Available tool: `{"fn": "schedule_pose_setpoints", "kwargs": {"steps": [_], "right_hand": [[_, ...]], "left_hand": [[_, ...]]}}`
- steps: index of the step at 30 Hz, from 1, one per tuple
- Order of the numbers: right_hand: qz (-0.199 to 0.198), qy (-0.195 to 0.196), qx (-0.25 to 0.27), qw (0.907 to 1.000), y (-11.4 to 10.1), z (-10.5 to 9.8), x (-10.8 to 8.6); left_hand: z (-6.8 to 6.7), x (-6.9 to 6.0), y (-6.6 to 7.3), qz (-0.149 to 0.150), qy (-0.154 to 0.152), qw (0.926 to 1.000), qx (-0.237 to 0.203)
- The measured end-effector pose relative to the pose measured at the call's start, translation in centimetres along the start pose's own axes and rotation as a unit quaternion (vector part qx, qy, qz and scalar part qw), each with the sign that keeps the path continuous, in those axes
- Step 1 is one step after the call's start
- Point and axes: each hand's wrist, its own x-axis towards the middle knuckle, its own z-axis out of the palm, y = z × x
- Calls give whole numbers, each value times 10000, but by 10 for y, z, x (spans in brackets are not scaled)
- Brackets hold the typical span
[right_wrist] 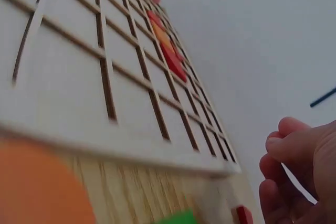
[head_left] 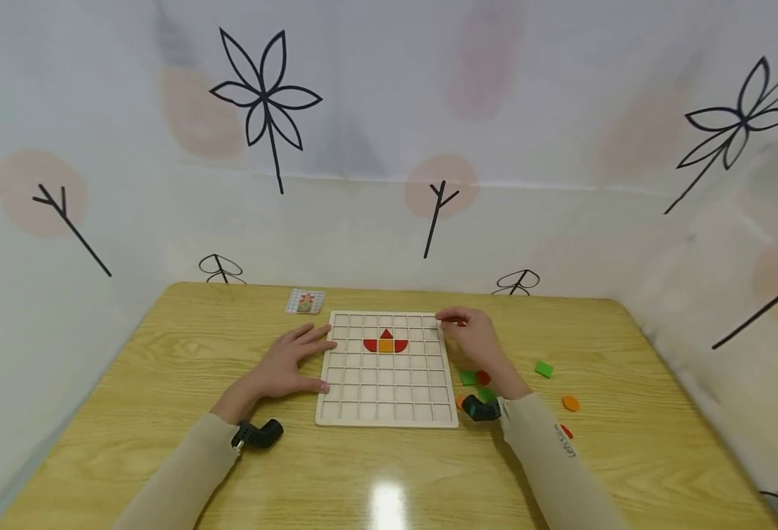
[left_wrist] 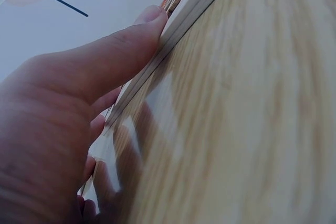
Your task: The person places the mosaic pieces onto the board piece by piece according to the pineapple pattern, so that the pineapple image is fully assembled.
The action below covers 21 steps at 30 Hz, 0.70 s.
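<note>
A pale wooden grid board (head_left: 369, 394) lies on the table. Set in its upper cells are an orange square (head_left: 386, 345), a red triangle (head_left: 386, 334) and two red curved pieces, one on each side of the square. My left hand (head_left: 289, 364) rests along the board's left edge, fingers spread; in the left wrist view the thumb (left_wrist: 121, 51) touches the rim. By the far right corner is my right hand (head_left: 475, 340), its fingers (right_wrist: 296, 148) loosely bent with no piece visible between them. A red piece (right_wrist: 244, 215) lies on the table close to it.
Loose pieces lie right of the board: a green one (head_left: 544, 369), an orange round one (head_left: 570, 403), a red one (head_left: 566, 431), and several near the right wrist. A small picture card (head_left: 305, 302) lies beyond the board's left corner. Patterned cloth (head_left: 375, 235) hangs behind the table.
</note>
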Motion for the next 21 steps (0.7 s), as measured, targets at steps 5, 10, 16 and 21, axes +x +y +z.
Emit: {"fn": "schedule_pose_setpoints", "kwargs": {"steps": [5,10,16,21], "right_hand": [[316,-133,-330,9989,19,-39,-18],[408,-406,-968,9936,33,-75,-38],[135,-1218,-1381,9828,40,-100,-54],[12,-1949,-1298,9722,40,-109,-58]], "left_hand": [[1,1,-2,-9,4,10000,-11],[0,3,-1,-33,-13,10000,-46],[0,4,0,-1,-29,10000,-10],[0,2,1,-40,-44,10000,-31]]}}
